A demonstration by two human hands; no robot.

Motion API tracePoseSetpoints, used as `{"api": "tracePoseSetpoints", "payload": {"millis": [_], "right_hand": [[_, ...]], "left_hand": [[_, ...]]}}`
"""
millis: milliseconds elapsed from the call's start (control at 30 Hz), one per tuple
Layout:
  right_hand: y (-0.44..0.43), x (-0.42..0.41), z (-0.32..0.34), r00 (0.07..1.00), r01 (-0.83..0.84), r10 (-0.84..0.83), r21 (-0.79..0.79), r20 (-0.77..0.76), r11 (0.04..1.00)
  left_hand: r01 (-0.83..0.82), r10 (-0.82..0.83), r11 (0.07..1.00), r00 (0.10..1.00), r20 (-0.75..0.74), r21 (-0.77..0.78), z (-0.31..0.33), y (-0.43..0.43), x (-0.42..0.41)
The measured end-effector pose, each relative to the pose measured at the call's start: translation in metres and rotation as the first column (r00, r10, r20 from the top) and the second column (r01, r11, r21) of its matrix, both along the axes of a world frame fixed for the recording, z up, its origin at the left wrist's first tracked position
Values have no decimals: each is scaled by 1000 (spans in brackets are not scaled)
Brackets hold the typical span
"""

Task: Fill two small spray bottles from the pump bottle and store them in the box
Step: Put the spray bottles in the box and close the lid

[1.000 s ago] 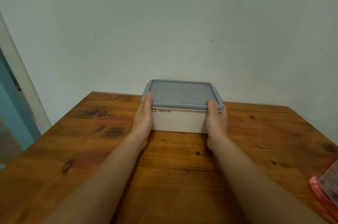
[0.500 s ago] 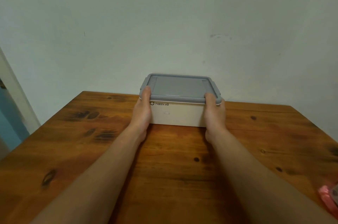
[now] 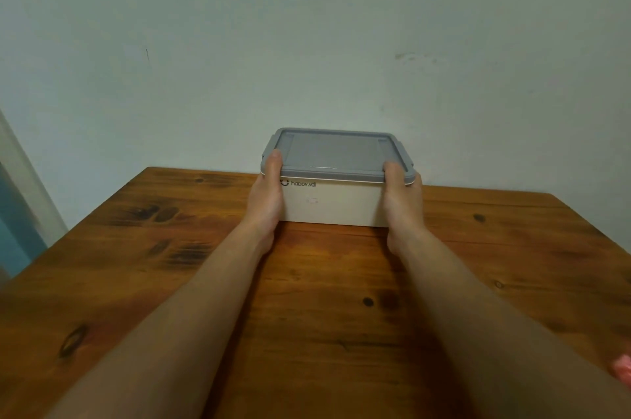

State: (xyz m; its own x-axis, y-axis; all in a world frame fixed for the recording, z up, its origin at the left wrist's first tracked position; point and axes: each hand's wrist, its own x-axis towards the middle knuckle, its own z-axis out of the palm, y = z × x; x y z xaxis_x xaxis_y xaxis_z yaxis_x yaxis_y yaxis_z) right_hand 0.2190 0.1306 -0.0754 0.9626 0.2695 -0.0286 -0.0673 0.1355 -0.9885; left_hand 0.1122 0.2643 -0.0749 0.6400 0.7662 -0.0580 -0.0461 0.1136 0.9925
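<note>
A white box (image 3: 334, 201) with a grey lid (image 3: 336, 153) stands at the far edge of the wooden table (image 3: 170, 247), close to the wall. The lid is on it. My left hand (image 3: 264, 194) grips the box's left end, thumb on the lid's corner. My right hand (image 3: 401, 200) grips the right end the same way. What the box holds is hidden. No spray bottles and no pump bottle are in view.
A pale wall (image 3: 307, 42) rises right behind the box. A pink object (image 3: 623, 369) shows at the table's right edge, mostly out of frame. A white door frame (image 3: 24, 179) stands to the left.
Both hands have pushed the box away from me, toward the wall. The view has tilted up, so the pink object has slid nearly out of frame.
</note>
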Motion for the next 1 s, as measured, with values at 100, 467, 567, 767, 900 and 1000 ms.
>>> {"api": "tracePoseSetpoints", "payload": {"millis": [100, 467, 567, 767, 900, 1000], "right_hand": [[0, 0, 0, 1000, -8, 8, 1, 1, 1000], [-3, 0, 1, 1000, -21, 21, -38, -7, 999], [-7, -1, 4, 1000, -22, 20, -78, -22, 997], [-20, -8, 1, 1000, -28, 28, -87, -11, 996], [-29, -16, -1, 999, -49, 50, -79, 3, 996], [-37, -25, 1, 998, -58, 60, -84, 15, 995]], "left_hand": [[1, -1, 1000, 1000, -1, 6, -1, 1, 1], [7, -7, 1000, 1000, 16, -1, -1, 0, 0], [11, -11, 1000, 1000, 13, 0, 0, -2, -1], [-5, 5, 1000, 1000, 11, -12, 2, -8, -7], [-19, 20, 999, 1000, 22, -45, 0, -12, -15], [-6, 7, 998, 1000, 27, -60, 1, -19, -25]]}}
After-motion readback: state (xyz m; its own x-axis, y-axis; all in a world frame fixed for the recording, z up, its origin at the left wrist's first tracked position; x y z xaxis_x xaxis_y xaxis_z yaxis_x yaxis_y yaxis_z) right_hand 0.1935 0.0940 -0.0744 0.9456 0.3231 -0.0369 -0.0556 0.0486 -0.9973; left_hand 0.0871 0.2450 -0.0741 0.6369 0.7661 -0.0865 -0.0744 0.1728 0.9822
